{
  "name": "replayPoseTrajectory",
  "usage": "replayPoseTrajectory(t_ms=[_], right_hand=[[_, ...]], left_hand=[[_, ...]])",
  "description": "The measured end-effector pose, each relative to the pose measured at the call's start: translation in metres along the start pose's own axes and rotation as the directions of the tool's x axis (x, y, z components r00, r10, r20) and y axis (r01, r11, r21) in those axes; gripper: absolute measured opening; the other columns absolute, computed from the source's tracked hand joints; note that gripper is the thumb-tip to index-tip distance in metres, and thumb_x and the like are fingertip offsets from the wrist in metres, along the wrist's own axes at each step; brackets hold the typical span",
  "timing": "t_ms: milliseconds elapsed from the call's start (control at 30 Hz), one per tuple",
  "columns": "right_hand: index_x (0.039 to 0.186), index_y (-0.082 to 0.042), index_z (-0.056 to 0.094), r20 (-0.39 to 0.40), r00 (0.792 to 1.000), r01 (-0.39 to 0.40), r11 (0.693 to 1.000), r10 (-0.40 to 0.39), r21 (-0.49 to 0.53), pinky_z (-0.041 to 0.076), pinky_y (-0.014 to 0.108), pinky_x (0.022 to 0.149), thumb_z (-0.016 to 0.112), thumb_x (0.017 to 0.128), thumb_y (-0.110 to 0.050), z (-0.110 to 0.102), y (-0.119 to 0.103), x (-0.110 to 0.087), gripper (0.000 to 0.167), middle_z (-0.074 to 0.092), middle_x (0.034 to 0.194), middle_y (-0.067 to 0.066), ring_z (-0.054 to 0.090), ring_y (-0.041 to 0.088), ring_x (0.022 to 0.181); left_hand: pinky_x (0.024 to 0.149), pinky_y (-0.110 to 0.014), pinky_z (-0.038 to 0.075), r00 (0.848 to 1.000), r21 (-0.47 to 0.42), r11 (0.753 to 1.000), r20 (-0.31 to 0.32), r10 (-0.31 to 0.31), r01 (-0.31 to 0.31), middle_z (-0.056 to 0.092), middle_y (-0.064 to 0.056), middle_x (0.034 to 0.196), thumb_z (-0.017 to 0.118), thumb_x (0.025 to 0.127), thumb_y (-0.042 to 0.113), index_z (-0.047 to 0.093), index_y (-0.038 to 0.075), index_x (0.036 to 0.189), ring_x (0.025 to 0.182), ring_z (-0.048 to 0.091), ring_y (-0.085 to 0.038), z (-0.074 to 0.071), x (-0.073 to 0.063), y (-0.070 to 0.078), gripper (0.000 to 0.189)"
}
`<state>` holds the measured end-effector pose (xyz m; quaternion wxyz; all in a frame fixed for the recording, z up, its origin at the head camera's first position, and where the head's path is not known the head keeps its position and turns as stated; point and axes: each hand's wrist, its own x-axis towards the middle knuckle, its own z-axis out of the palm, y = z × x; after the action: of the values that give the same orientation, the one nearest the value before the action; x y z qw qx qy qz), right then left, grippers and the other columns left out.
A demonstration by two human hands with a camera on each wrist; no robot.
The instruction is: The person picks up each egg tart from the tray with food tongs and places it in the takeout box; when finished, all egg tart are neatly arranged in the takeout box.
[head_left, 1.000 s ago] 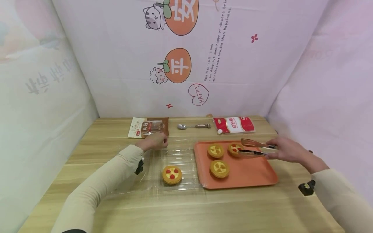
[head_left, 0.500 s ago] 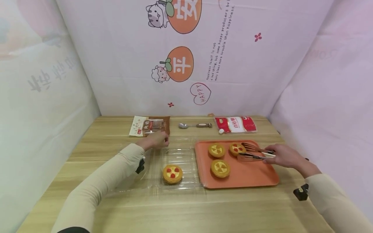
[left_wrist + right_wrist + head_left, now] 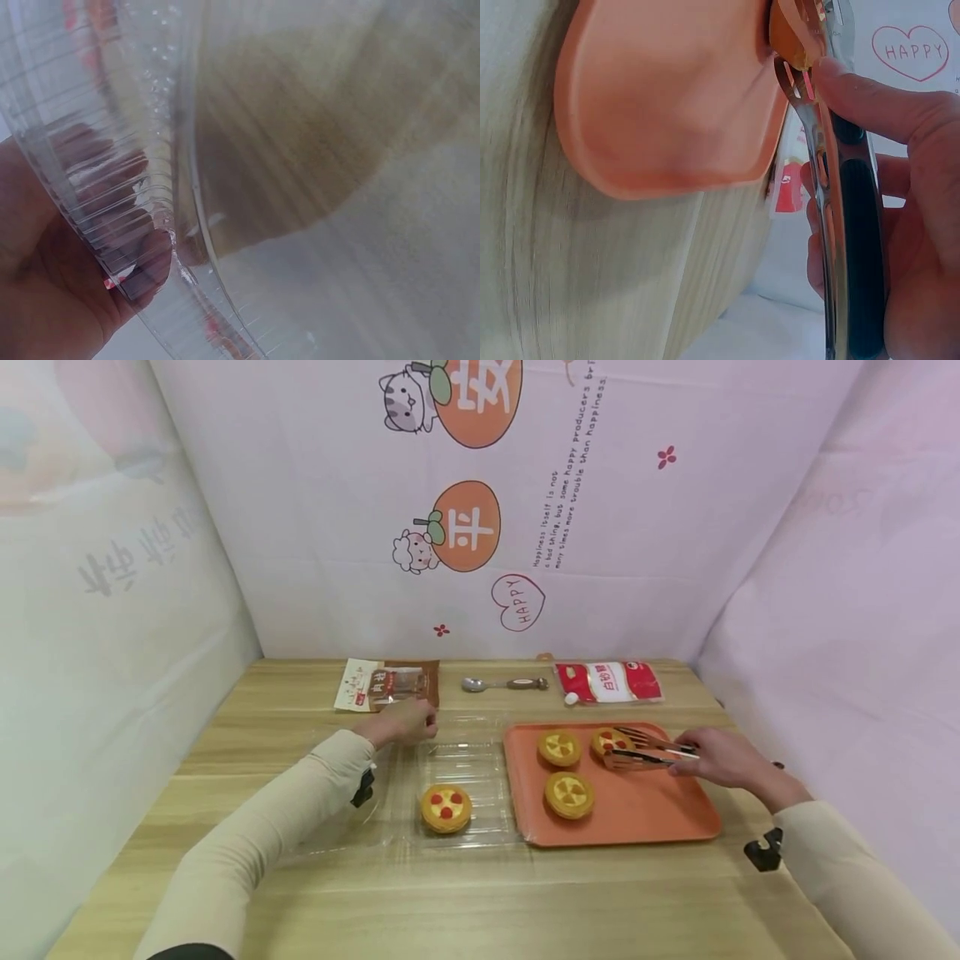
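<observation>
My left hand point(image 3: 405, 721) holds the far edge of an open clear plastic clamshell box point(image 3: 476, 768); in the left wrist view its curled fingers show through the ribbed plastic. One tart with red pieces on top point(image 3: 446, 808) sits in the box. My right hand point(image 3: 720, 756) grips metal serving tongs point(image 3: 647, 759) by their black handles point(image 3: 862, 255). The tongs' slotted ends reach either side of a red-topped tart point(image 3: 603, 739) at the back of the orange tray point(image 3: 652, 822); contact is hard to tell. Two plain yellow tarts, a rear one point(image 3: 558, 747) and a front one point(image 3: 569, 795), lie on the tray's left.
Along the back of the wooden table lie a brown and cream packet point(image 3: 386, 685), a spoon point(image 3: 502, 684) and a red and white bag point(image 3: 609, 682). Printed cloth walls point(image 3: 330, 543) close in the back and both sides.
The right hand has moved left and slightly down with the tongs, bringing their ends around the rear red-topped tart. The left hand stays at the box's edge.
</observation>
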<state>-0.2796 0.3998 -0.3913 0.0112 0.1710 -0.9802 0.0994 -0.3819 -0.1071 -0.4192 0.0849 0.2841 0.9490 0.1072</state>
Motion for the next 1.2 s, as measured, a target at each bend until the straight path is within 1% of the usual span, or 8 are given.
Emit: replayPoseTrajectory(t_ms=[167, 267, 400, 567, 800, 933, 1100, 1200], right_hand=[[0.107, 0.0, 0.069, -0.015, 1.0, 0.007, 0.999, -0.007, 0.046, 0.051, 0.049, 0.077, 0.077, 0.082, -0.038, -0.012, -0.005, -0.002, 0.046, 0.071, 0.1, 0.011, 0.065, 0.029, 0.09], [0.108, 0.001, 0.069, -0.036, 0.999, 0.035, 0.999, -0.034, 0.031, 0.05, 0.051, 0.08, 0.077, 0.081, -0.039, -0.024, -0.015, 0.003, 0.049, 0.07, 0.102, 0.013, 0.064, 0.03, 0.092], [0.114, 0.001, 0.068, -0.033, 0.997, 0.074, 0.997, -0.074, -0.017, 0.049, 0.052, 0.083, 0.076, 0.082, -0.043, -0.04, -0.043, 0.014, 0.055, 0.069, 0.109, 0.015, 0.064, 0.032, 0.096], [0.116, -0.003, 0.068, -0.005, 0.983, 0.185, 0.98, -0.186, -0.077, 0.051, 0.05, 0.081, 0.076, 0.082, -0.045, -0.051, -0.089, 0.031, 0.054, 0.068, 0.111, 0.012, 0.063, 0.029, 0.096], [0.117, -0.007, 0.069, 0.066, 0.948, 0.316, 0.946, -0.311, -0.074, 0.053, 0.044, 0.079, 0.079, 0.08, -0.038, -0.041, -0.146, 0.055, 0.049, 0.066, 0.111, 0.007, 0.062, 0.025, 0.097], [0.115, -0.008, 0.07, 0.101, 0.927, 0.371, 0.922, -0.361, -0.109, 0.053, 0.039, 0.072, 0.08, 0.08, -0.035, -0.031, -0.163, 0.065, 0.045, 0.065, 0.106, 0.006, 0.061, 0.021, 0.09], [0.114, -0.01, 0.07, 0.157, 0.916, 0.391, 0.907, -0.369, -0.153, 0.051, 0.034, 0.068, 0.079, 0.079, -0.04, -0.023, -0.177, 0.071, 0.047, 0.063, 0.101, 0.004, 0.058, 0.017, 0.085], [0.11, -0.012, 0.071, 0.177, 0.909, 0.406, 0.898, -0.378, -0.167, 0.05, 0.033, 0.067, 0.08, 0.079, -0.04, -0.022, -0.186, 0.073, 0.043, 0.062, 0.098, 0.003, 0.057, 0.015, 0.081]], left_hand=[[0.054, -0.026, 0.037, 1.0, -0.008, 1.0, -0.005, -0.011, 0.011, 0.056, 0.0, 0.068, 0.059, 0.092, 0.015, 0.063, 0.012, 0.076, 0.059, 0.049, -0.012, 0.002, 0.002, -0.001, 0.017], [0.054, -0.026, 0.036, 1.0, -0.016, 1.0, -0.008, -0.014, 0.014, 0.055, 0.001, 0.067, 0.058, 0.092, 0.015, 0.063, 0.012, 0.076, 0.059, 0.048, -0.012, 0.002, 0.001, -0.002, 0.017], [0.054, -0.025, 0.037, 1.0, -0.018, 1.0, -0.007, -0.007, 0.007, 0.056, 0.0, 0.067, 0.058, 0.091, 0.015, 0.063, 0.012, 0.076, 0.058, 0.049, -0.012, 0.0, -0.001, -0.003, 0.017], [0.054, -0.024, 0.037, 1.0, -0.015, 1.0, 0.002, -0.009, 0.009, 0.057, 0.0, 0.068, 0.058, 0.091, 0.014, 0.063, 0.012, 0.076, 0.058, 0.049, -0.012, -0.003, -0.001, 0.0, 0.017], [0.053, -0.024, 0.037, 1.0, -0.001, 1.0, -0.006, -0.008, 0.008, 0.057, 0.0, 0.068, 0.058, 0.092, 0.014, 0.063, 0.011, 0.077, 0.058, 0.049, -0.011, -0.002, 0.002, 0.003, 0.016], [0.053, -0.025, 0.037, 1.0, -0.001, 1.0, -0.002, -0.02, 0.02, 0.057, 0.0, 0.069, 0.057, 0.093, 0.015, 0.063, 0.011, 0.078, 0.058, 0.049, -0.012, -0.003, 0.003, 0.004, 0.016], [0.053, -0.025, 0.037, 1.0, 0.006, 1.0, 0.005, -0.025, 0.025, 0.057, 0.0, 0.068, 0.058, 0.092, 0.014, 0.062, 0.012, 0.077, 0.058, 0.048, -0.012, -0.003, 0.002, 0.003, 0.016], [0.053, -0.025, 0.036, 1.0, 0.008, 1.0, 0.001, -0.018, 0.018, 0.057, 0.0, 0.067, 0.058, 0.092, 0.014, 0.062, 0.011, 0.076, 0.057, 0.048, -0.011, -0.003, 0.001, 0.003, 0.017]])
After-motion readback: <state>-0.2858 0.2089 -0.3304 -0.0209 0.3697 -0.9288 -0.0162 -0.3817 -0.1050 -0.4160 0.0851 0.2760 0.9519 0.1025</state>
